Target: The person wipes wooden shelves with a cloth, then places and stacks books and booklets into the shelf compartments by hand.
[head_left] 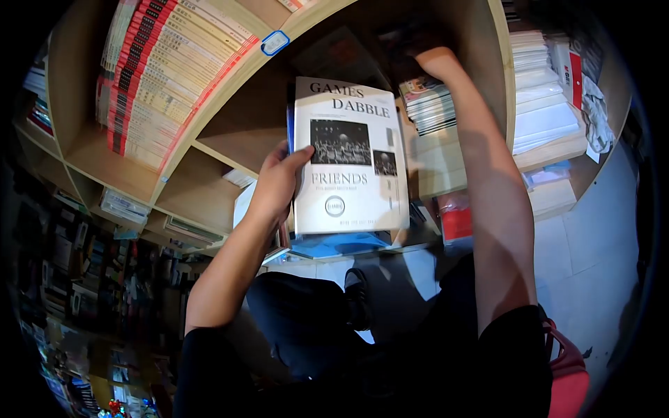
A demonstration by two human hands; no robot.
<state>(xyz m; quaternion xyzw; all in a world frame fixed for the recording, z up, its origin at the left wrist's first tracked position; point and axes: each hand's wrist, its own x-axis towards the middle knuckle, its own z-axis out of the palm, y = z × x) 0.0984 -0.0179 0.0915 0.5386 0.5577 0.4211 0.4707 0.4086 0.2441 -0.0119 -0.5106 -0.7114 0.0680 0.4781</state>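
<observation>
A white book (351,198), its cover printed "GAMES DABBLE" and "FRIENDS" around black-and-white photos, is held by its left edge in my left hand (279,174). The thumb presses on the cover while the other fingers go out of sight underneath. A dark blue edge (290,118) shows behind the book. My right hand (437,61) reaches deep into the shelf compartment, above a small stack of books (428,108); shadow hides its fingers. Near its wrist, a dark flat item (341,52) leans at the back of the compartment.
Red-and-cream book spines (164,80) fill the compartment at left, beside a blue-framed label (275,43). White paper stacks (543,90) stand at right. Below the book lie a blue packet (338,245) and a red item (456,221). A red seat (568,380) is at lower right.
</observation>
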